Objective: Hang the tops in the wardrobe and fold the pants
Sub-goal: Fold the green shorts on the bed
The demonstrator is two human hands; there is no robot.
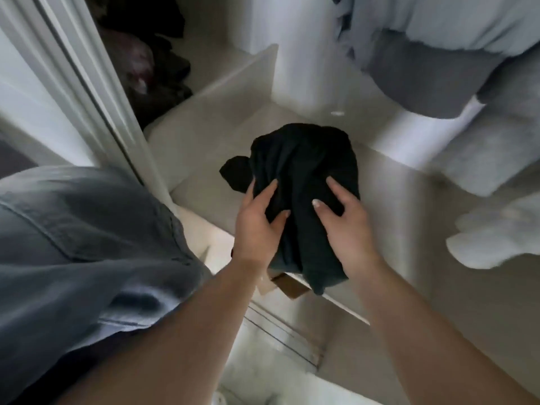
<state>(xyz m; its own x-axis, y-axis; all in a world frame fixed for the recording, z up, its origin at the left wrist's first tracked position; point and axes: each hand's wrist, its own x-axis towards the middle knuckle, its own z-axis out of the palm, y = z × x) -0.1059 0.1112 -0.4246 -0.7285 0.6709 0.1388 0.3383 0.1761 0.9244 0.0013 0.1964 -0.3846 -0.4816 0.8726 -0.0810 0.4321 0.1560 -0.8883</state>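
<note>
A bunched black garment [304, 168] sits in the middle of the view, over a pale wardrobe shelf [204, 147]. My left hand [257, 220] grips its left side, thumb on top and fingers curled around the cloth. On the right side, my right hand [344, 217] holds it with thumb and forefinger spread over the fabric. A loose end of the garment hangs down past the shelf's front edge. I cannot tell whether it is a top or pants.
Grey and light blue tops [455, 68] hang at the upper right, close above the shelf. Grey denim cloth [87, 244] fills the lower left. A white door frame [87, 83] runs diagonally at left, with dark clothes [152, 62] piled behind it.
</note>
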